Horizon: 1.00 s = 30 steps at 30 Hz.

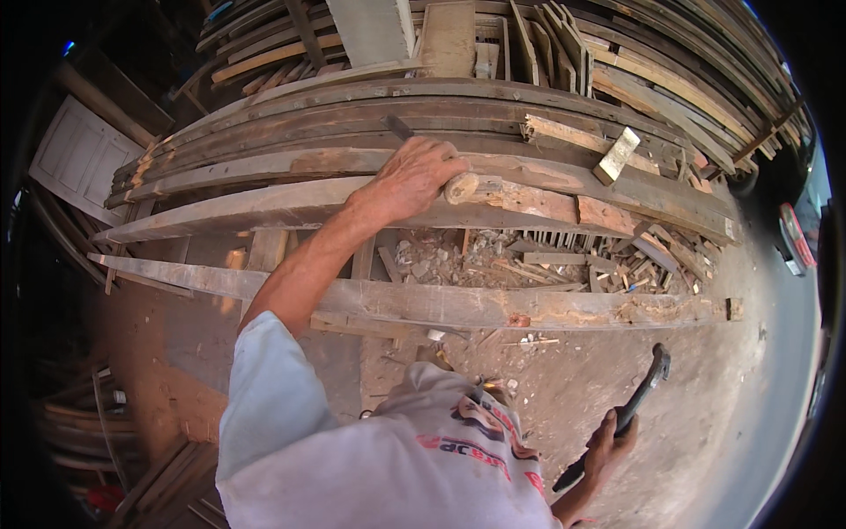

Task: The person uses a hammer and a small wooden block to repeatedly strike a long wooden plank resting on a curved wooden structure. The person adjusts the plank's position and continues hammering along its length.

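Observation:
My left hand (pixel 412 181) reaches forward and grips a tool with a rounded wooden handle (pixel 461 187) and a dark metal shaft (pixel 397 126). The tool lies against the top of a long weathered plank (pixel 256 207) in a stack of planks. My right hand (pixel 610 445) hangs low at the right. It is closed around the handle of a dark hammer (pixel 641 392) whose head points up over the dirt ground.
A long beam (pixel 458 304) lies nearer to me, with wood scraps and rubble (pixel 546 260) between it and the stack. A pale wood block (pixel 617 154) rests on the planks. More boards (pixel 652 75) are piled behind, and a white panelled door (pixel 79 159) leans at the left.

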{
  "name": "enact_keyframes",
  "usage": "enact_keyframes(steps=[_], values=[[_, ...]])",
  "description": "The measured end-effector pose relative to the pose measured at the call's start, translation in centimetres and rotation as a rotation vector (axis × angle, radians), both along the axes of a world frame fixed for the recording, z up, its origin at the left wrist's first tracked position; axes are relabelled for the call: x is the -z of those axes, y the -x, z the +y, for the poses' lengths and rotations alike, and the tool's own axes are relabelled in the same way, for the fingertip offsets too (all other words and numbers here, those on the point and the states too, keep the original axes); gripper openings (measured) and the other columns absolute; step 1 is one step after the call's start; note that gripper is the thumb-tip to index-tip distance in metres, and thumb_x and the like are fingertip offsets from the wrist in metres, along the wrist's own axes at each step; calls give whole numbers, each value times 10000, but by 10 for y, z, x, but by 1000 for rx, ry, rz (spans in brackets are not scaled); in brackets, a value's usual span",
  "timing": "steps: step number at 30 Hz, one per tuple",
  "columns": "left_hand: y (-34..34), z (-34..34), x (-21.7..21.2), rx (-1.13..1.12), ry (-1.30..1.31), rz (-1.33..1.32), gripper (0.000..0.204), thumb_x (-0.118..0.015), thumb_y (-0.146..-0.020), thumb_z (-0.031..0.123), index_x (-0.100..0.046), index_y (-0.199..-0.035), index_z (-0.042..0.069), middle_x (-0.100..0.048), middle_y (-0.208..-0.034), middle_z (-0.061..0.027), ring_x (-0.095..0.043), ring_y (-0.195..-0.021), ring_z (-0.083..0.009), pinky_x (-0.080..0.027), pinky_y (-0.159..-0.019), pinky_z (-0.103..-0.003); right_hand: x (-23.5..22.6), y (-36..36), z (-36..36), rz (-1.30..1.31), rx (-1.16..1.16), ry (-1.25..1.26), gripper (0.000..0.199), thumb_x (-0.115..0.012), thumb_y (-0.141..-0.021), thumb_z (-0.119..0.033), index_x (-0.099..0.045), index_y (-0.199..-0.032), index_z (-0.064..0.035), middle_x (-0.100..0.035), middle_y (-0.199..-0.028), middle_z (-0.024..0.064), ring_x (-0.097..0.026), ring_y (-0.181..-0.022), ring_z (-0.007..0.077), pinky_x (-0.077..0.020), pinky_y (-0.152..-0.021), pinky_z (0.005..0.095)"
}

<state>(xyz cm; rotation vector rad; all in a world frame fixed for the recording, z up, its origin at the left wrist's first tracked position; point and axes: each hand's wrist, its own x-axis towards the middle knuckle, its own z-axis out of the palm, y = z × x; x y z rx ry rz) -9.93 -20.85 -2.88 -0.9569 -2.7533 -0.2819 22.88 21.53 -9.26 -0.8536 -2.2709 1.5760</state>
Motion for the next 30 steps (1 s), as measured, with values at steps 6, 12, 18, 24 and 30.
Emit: enact_keyframes(steps=[6,12,18,24,30], values=[[90,-80,46,-79,46,-47,502,-585,-867,-107,-641,-1299,143,-585,-1380,-76,-525,-1344,-302,-435,-1137,-447,-10,28,-64,61,-30,32,298,-695,-1016,-290,-578,-1107,-32,-489,-636,-31,-447,-478,53,-346,-440,232],[96,-112,77,-174,-4,-252,632,-546,-896,-112,-555,-1459,174,-456,-1572,-154,-460,-1433,-370,-408,-1192,-472,-8,46,-113,21,-107,0,354,-702,-1010,-321,-565,-1122,-16,-484,-634,-39,-447,-487,49,-340,-454,219],[58,-122,77,-160,-191,-194,576,-567,-978,2,-487,-1525,161,-453,-1564,-212,-455,-1428,-403,-392,-1202,-482,0,59,-156,138,-276,44,480,-634,-1025,-470,-552,-1097,-2,-445,-607,-40,-447,-489,53,-325,-449,228],[-73,-139,-6,-293,-355,-264,487,-618,-993,79,-545,-1473,125,-513,-1520,-184,-504,-1393,-368,-432,-1169,-465,14,63,-159,-9,-587,185,540,-548,-1043,-558,-532,-1044,-19,-468,-647,-24,-428,-496,59,-301,-437,244],[-231,-164,-3,-695,-670,199,271,-655,-972,38,-680,-1243,48,-706,-1145,-129,-691,-1037,-254,-559,-899,-382,40,71,-158,-58,-736,202,502,-536,-1057,-535,-528,-1037,-33,-439,-641,-33,-424,-508,67,-315,-445,257]])
